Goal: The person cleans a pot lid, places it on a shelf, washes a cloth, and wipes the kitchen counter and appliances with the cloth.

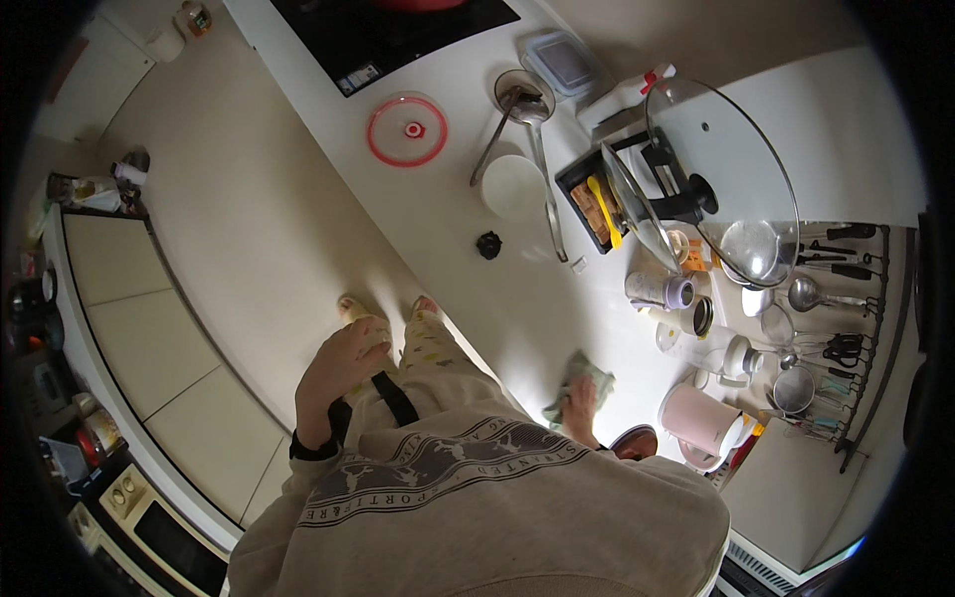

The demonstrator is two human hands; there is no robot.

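Observation:
My right hand presses a crumpled grey-green cloth onto the white countertop. A dark reddish-brown bowl stands just beside that wrist. My left hand hangs in front of my thigh with loosely bent fingers and no object visible in it; a black strap lies near it against my trousers. Farther along the counter are a clear round lid with a red rim, a white round bowl or lid, a small black object and a long-handled metal ladle.
A black cooktop lies at the counter's far end. Along the wall stand large glass lids, a lilac bottle, a clear pitcher and a pink kettle. Utensils hang from a rail. Cabinets line the left side.

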